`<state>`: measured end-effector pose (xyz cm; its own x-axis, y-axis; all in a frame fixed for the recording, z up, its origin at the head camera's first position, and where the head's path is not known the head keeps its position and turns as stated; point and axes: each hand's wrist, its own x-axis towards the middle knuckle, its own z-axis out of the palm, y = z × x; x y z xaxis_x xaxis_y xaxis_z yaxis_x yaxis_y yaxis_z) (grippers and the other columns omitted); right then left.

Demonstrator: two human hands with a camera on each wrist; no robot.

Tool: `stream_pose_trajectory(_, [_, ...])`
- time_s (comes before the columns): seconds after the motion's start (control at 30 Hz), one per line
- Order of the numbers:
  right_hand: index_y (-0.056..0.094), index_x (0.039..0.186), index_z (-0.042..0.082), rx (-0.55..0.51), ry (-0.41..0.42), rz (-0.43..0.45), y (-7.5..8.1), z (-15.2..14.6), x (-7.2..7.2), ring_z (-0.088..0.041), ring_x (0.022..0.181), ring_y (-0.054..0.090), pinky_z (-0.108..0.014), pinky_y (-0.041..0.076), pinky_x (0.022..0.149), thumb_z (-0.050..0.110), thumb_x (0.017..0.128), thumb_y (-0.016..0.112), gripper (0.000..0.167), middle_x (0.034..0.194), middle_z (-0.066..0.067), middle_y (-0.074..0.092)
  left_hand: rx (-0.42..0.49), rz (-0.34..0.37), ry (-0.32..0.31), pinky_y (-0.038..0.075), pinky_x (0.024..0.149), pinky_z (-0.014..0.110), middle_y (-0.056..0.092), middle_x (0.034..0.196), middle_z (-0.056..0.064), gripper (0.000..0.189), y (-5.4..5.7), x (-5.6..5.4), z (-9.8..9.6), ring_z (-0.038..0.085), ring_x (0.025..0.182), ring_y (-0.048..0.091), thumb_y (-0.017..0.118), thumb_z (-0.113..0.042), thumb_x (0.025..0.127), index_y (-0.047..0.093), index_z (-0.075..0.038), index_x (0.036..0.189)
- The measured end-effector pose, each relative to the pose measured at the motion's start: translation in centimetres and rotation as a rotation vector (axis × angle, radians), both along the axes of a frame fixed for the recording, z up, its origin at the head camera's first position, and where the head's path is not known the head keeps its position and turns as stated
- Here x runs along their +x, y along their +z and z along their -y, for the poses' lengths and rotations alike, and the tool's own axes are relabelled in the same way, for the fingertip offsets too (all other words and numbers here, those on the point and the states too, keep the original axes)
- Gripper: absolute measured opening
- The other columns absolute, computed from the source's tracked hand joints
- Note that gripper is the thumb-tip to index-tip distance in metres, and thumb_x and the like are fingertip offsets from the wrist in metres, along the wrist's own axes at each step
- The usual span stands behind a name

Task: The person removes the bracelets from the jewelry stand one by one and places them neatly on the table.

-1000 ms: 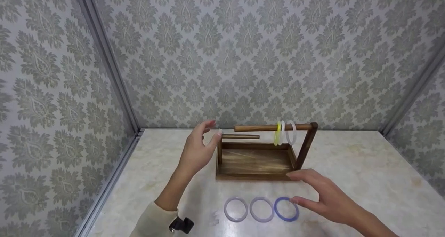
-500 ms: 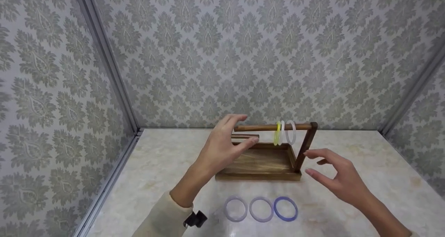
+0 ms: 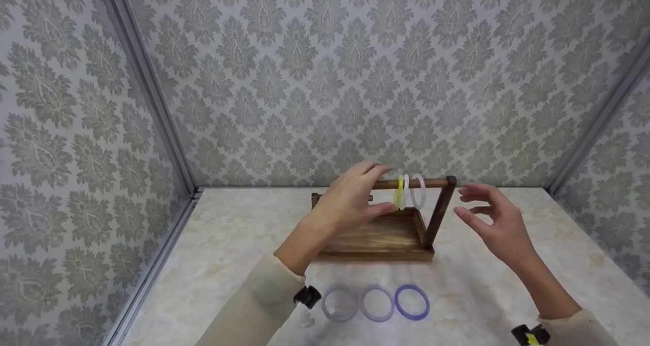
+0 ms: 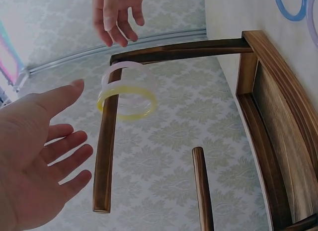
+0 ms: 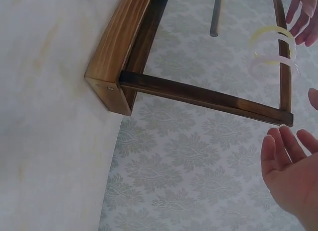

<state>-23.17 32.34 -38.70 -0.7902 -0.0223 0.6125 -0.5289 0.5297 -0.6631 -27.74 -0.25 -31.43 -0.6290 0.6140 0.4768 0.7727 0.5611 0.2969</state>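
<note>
A wooden bangle stand [image 3: 376,255] carries a yellow bangle [image 3: 398,196], a white bangle [image 3: 405,198] and a pale translucent bangle [image 3: 419,197] on its upper rod [image 4: 105,161]. My left hand [image 3: 350,198] reaches over that rod, thumb and fingers spread just left of the yellow bangle. The left wrist view shows a gap between this hand and the bangles. Beyond the tall post [image 3: 440,211], to its right, my right hand [image 3: 500,224] hovers with loosely bent fingers. Its fingertips are near the post's top corner in the right wrist view, holding nothing.
In front of the stand a blue bangle [image 3: 412,302] and two pale lilac bangles, one in the middle [image 3: 377,319] and one at left [image 3: 340,320], lie flat in a row on the marbled table [image 3: 228,244]. Patterned wall panels [image 3: 325,82] enclose the back and sides.
My left hand has moved right along the upper rod toward the hanging bangles. My right hand has risen from beside the blue bangle to the post's top. The bangles stay where they were.
</note>
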Motion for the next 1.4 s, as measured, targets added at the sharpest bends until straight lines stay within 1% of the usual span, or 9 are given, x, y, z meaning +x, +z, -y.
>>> stream_pose_trajectory(0.13, [0.055, 0.149, 0.005, 0.008, 0.013, 0.046, 0.1, -0.3, -1.2, -0.019, 0.125, 0.060, -0.018, 0.052, 0.097, 0.013, 0.102, 0.074, 0.052, 0.136, -0.009, 0.063, -0.051, 0.008, -0.007, 0.045, 0.115, 0.033, 0.056, 0.148, 0.001, 0.072, 0.2, -0.7, -1.2, 0.019, 0.140, 0.051, 0.082, -0.039, 0.095, 0.051, -0.015, 0.156])
stream_pose_trajectory(0.27, [0.049, 0.155, 0.006, 0.008, 0.056, 0.089, 0.1, -0.4, -2.4, -0.017, 0.132, 0.056, -0.022, 0.051, 0.103, 0.019, 0.104, 0.071, 0.057, 0.147, -0.009, 0.057, -0.121, -0.022, 0.010, 0.045, 0.116, 0.035, 0.056, 0.150, 0.001, 0.074, 0.1, -1.7, -2.0, 0.021, 0.140, 0.052, 0.081, -0.040, 0.096, 0.049, -0.015, 0.158])
stream_pose_trajectory(0.4, [0.047, 0.156, 0.005, -0.033, 0.099, 0.135, 0.3, -0.5, -3.0, -0.011, 0.134, 0.053, -0.019, 0.049, 0.104, 0.022, 0.106, 0.069, 0.057, 0.152, -0.011, 0.053, -0.175, -0.046, 0.018, 0.045, 0.116, 0.037, 0.056, 0.151, 0.002, 0.076, -0.1, -2.3, -2.4, 0.022, 0.140, 0.053, 0.081, -0.042, 0.096, 0.048, -0.016, 0.159])
stream_pose_trajectory(0.53, [0.049, 0.154, 0.003, -0.099, 0.136, 0.185, 0.4, -0.4, -3.5, -0.012, 0.134, 0.053, -0.017, 0.049, 0.104, 0.024, 0.108, 0.065, 0.053, 0.152, -0.013, 0.052, -0.187, -0.054, 0.000, 0.043, 0.117, 0.038, 0.055, 0.153, 0.003, 0.076, -0.4, -2.6, -2.5, 0.023, 0.141, 0.052, 0.082, -0.040, 0.095, 0.048, -0.014, 0.159])
stream_pose_trajectory(0.63, [0.052, 0.151, 0.003, -0.152, 0.151, 0.208, 0.4, -0.2, -3.9, -0.013, 0.134, 0.054, -0.018, 0.049, 0.105, 0.026, 0.110, 0.062, 0.048, 0.150, -0.013, 0.054, -0.191, -0.061, -0.004, 0.043, 0.118, 0.039, 0.055, 0.154, 0.002, 0.075, -0.5, -2.7, -2.8, 0.022, 0.142, 0.052, 0.082, -0.039, 0.095, 0.050, -0.014, 0.157])
stream_pose_trajectory(0.83, [0.059, 0.144, 0.001, -0.250, 0.149, 0.207, 0.1, 0.3, -4.8, -0.020, 0.121, 0.064, -0.027, 0.056, 0.099, 0.030, 0.110, 0.061, 0.044, 0.134, -0.011, 0.063, -0.220, -0.037, 0.053, 0.043, 0.118, 0.044, 0.054, 0.155, -0.002, 0.073, -0.6, -2.6, -3.2, 0.021, 0.143, 0.051, 0.082, -0.043, 0.095, 0.051, -0.019, 0.156])
stream_pose_trajectory(0.97, [0.060, 0.144, 0.004, -0.251, 0.139, 0.192, -0.2, 0.2, -5.0, -0.021, 0.117, 0.065, -0.027, 0.057, 0.095, 0.029, 0.110, 0.060, 0.042, 0.130, -0.010, 0.065, -0.220, -0.014, 0.066, 0.043, 0.117, 0.049, 0.055, 0.154, -0.002, 0.073, -0.6, -2.6, -3.5, 0.021, 0.143, 0.051, 0.081, -0.045, 0.095, 0.051, -0.021, 0.157])
stream_pose_trajectory(1.2, [0.061, 0.146, 0.007, -0.225, 0.170, 0.165, -0.3, 0.4, -5.1, -0.025, 0.108, 0.065, -0.028, 0.059, 0.092, 0.026, 0.113, 0.055, 0.039, 0.120, -0.020, 0.062, -0.206, 0.012, 0.079, 0.041, 0.118, 0.052, 0.057, 0.152, -0.005, 0.070, -0.8, -2.6, -3.6, 0.021, 0.143, 0.052, 0.080, -0.048, 0.095, 0.053, -0.024, 0.154])
stream_pose_trajectory(1.4, [0.063, 0.143, 0.007, -0.244, 0.171, 0.161, -0.5, 0.7, -5.4, -0.026, 0.105, 0.064, -0.030, 0.059, 0.093, 0.024, 0.113, 0.055, 0.036, 0.118, -0.025, 0.060, -0.187, 0.031, 0.095, 0.042, 0.117, 0.051, 0.061, 0.149, -0.003, 0.067, -0.8, -2.7, -3.6, 0.022, 0.140, 0.054, 0.082, -0.047, 0.093, 0.054, -0.023, 0.150])
